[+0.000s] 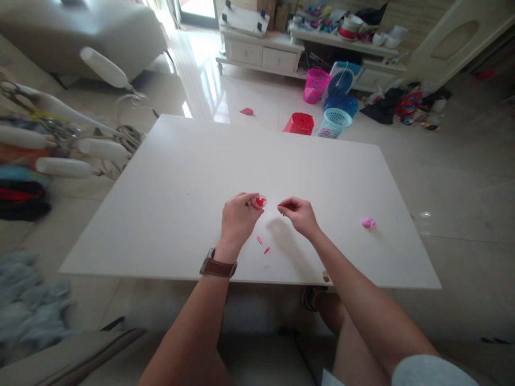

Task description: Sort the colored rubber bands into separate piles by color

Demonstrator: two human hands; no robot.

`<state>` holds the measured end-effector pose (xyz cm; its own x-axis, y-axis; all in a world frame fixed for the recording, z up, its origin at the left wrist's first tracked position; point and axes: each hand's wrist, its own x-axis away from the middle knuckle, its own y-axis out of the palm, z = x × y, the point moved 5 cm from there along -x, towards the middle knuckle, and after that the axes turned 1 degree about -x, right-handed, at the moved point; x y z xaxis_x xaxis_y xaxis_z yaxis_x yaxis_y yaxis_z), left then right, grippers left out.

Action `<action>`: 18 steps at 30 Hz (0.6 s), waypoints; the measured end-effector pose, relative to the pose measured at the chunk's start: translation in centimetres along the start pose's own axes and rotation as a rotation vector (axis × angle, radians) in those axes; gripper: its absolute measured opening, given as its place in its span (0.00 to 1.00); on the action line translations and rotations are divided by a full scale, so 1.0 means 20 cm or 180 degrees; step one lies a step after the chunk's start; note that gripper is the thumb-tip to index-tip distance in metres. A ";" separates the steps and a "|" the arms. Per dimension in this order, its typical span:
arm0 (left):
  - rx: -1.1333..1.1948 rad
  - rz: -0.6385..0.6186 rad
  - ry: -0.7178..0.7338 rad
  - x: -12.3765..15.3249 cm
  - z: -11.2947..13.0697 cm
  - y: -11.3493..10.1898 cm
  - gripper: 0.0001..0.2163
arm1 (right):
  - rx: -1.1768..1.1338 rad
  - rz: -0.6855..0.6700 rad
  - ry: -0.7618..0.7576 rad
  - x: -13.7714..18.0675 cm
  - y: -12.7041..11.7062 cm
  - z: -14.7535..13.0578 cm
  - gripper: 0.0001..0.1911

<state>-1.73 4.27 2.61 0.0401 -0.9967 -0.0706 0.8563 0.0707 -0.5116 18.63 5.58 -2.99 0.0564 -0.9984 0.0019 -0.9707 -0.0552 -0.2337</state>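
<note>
My left hand, with a brown-strapped watch at its wrist, is wrapped round a small clear jar that has red pieces in it. The jar's open end faces right. A short gap away, my right hand pinches a small red piece between thumb and fingertips; most of it is hidden. Below the hands, on the white table, lie a thin red loop, perhaps a hair clip, and a narrow red strip beside it.
A pink object rests on the table's right side, and a small sticker is at the near edge. Beyond the far edge stand a red bin and a light-blue basket. A white-armed chandelier is at the left.
</note>
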 end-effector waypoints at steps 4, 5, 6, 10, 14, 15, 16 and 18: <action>-0.0966 -0.0334 0.0210 0.03 0.06 0.05 0.11 | -0.0363 0.0152 -0.0281 0.01 0.00 -0.14 0.08; -0.1137 -0.0423 0.0255 0.04 0.08 0.07 0.10 | -0.0341 0.0145 -0.0362 0.03 0.02 -0.16 0.08; -0.1270 -0.0507 0.0294 0.05 0.09 0.08 0.09 | -0.0300 0.0133 -0.0438 0.04 0.04 -0.18 0.07; -0.1357 -0.0644 0.0287 0.06 0.10 0.13 0.08 | -0.0104 0.0247 -0.0792 0.09 0.10 -0.20 0.04; -0.1009 -0.0625 0.0222 0.05 0.09 0.14 0.09 | 0.0232 0.0358 -0.1384 0.12 0.09 -0.24 0.03; -0.0949 -0.0622 0.0222 0.05 0.09 0.14 0.09 | 0.0336 0.0382 -0.1502 0.13 0.08 -0.24 0.03; -0.0917 -0.0620 0.0222 0.05 0.08 0.13 0.09 | 0.0438 0.0386 -0.1602 0.13 0.08 -0.25 0.03; -0.0925 -0.0615 0.0208 0.04 0.08 0.13 0.08 | 0.0606 0.0259 -0.1766 0.14 0.08 -0.25 0.05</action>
<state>1.38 3.53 2.52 -0.1494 -0.9888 0.0013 0.6622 -0.1010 -0.7425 16.17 2.64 1.50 0.1469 -0.8414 -0.5201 -0.9209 0.0755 -0.3823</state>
